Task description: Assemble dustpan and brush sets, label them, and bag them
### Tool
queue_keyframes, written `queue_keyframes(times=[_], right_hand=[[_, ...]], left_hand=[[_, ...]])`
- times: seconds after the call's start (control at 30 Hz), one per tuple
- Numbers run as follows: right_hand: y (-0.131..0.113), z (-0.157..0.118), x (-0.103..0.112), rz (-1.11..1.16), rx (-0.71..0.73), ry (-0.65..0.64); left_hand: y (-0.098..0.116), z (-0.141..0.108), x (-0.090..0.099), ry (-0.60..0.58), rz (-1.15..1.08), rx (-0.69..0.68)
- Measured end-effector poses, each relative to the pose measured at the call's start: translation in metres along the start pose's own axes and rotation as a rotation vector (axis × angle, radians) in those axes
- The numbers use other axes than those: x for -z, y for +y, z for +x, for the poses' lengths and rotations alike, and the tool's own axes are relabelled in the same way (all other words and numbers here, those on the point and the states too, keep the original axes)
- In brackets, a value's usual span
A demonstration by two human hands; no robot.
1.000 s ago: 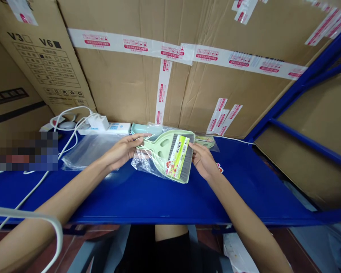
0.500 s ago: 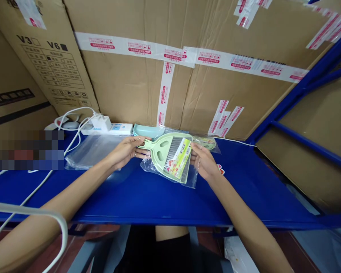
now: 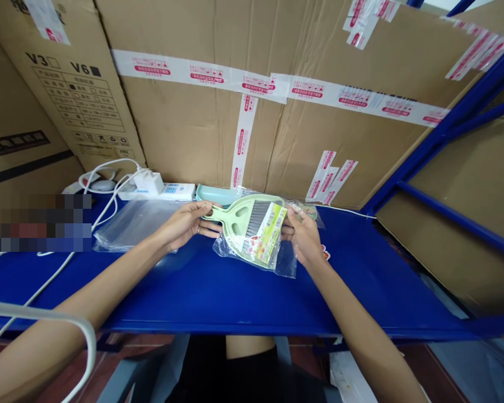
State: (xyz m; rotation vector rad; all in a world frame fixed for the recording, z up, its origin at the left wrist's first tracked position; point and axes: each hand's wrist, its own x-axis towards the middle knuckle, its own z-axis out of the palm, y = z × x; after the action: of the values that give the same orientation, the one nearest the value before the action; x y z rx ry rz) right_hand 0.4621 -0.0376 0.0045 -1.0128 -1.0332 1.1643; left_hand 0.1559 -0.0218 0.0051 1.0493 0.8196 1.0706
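Note:
A light green dustpan [image 3: 235, 215] is held up above the blue table, with a grey-bristled brush [image 3: 258, 218] lying in its pan. A yellow-green printed card [image 3: 271, 226] covers part of the bristles. A clear plastic bag [image 3: 286, 262] wraps the pan end and hangs loose below it. My left hand [image 3: 189, 225] is closed round the dustpan's handle, thumb on top. At the pan's wide edge, my right hand [image 3: 304, 235] pinches the bag beside the card; its fingertips are partly behind the plastic.
Clear plastic bags [image 3: 130, 224] lie flat to the left. Behind the dustpan are light blue dustpans [image 3: 216, 194] and another packaged piece [image 3: 311, 211]. A power strip [image 3: 178, 191] with white cables stands by the cardboard wall [image 3: 193, 129]. A blue frame post [image 3: 420, 151] rises on the right.
My right hand has shifted slightly right along the packaging, and the loose bag end has moved right with it. The left hand keeps its hold on the handle.

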Motion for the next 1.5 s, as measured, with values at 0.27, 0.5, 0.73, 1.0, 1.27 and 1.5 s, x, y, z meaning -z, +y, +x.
queue_keyframes(times=[0.27,0.5,0.73,1.0,1.27,1.5], right_hand=[[-0.002,-0.01,-0.005,-0.158,0.287,-0.058],[0.006,-0.008,-0.003,-0.341,0.275,-0.159],[0.005,-0.006,-0.005,-0.19,0.279,-0.073],[0.006,-0.003,-0.005,-0.244,0.274,-0.039],[0.006,-0.007,-0.007,-0.249,0.258,-0.046],[0.013,-0.007,-0.007,-0.265,0.222,-0.086]], left_hand=[[-0.005,0.003,0.001,0.055,-0.037,-0.111],[-0.007,0.003,0.001,0.064,-0.036,-0.106],[-0.006,0.001,-0.003,0.072,-0.04,-0.083],[-0.009,0.002,-0.003,0.046,-0.027,-0.103],[-0.013,0.002,-0.004,0.045,-0.034,-0.087],[-0.014,0.004,-0.004,0.061,-0.06,-0.08]])
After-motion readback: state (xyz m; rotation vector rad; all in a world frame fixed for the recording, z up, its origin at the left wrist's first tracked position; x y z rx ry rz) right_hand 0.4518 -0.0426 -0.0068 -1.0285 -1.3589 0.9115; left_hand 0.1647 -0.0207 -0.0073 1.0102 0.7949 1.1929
